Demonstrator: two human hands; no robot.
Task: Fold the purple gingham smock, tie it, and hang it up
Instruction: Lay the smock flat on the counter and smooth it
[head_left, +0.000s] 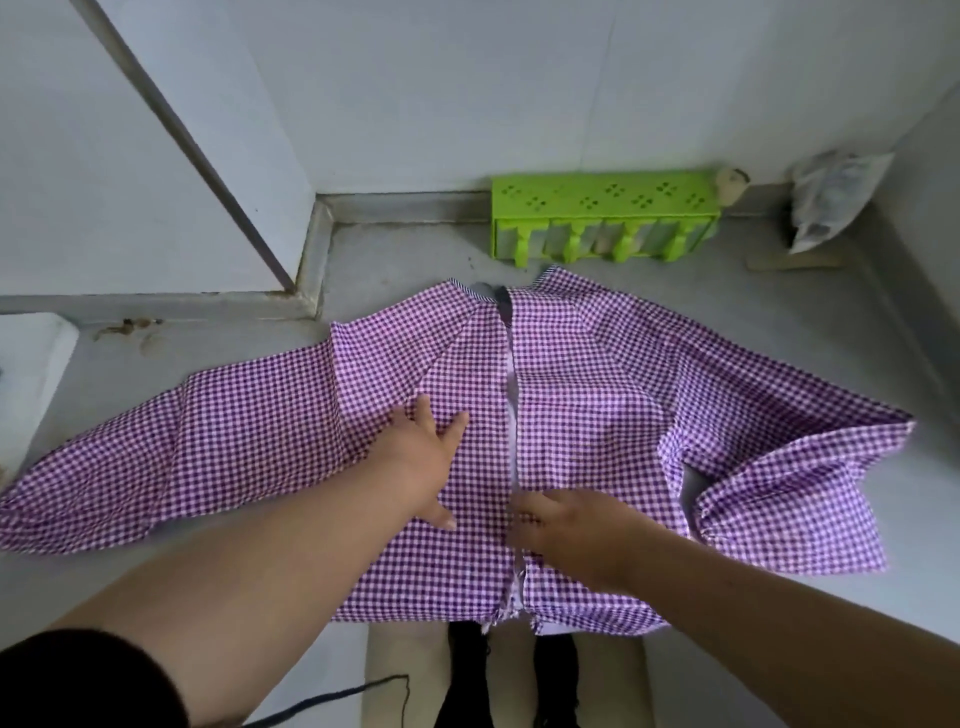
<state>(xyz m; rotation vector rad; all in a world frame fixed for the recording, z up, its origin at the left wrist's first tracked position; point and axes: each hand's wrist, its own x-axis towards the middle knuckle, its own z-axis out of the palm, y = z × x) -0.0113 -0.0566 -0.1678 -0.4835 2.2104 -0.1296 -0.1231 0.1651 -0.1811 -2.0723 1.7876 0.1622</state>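
Pressing my left hand, fingers spread, flat on the purple gingham smock spread across the grey counter; my right hand rests by its centre opening, fingers straight and together.

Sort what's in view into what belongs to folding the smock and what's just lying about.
Belongs to the job:
purple gingham smock, spread flat
left hand, resting flat on it
right hand, touching it at the centre opening

Lying about:
green plastic rack by the wall
crumpled plastic bag
black cord
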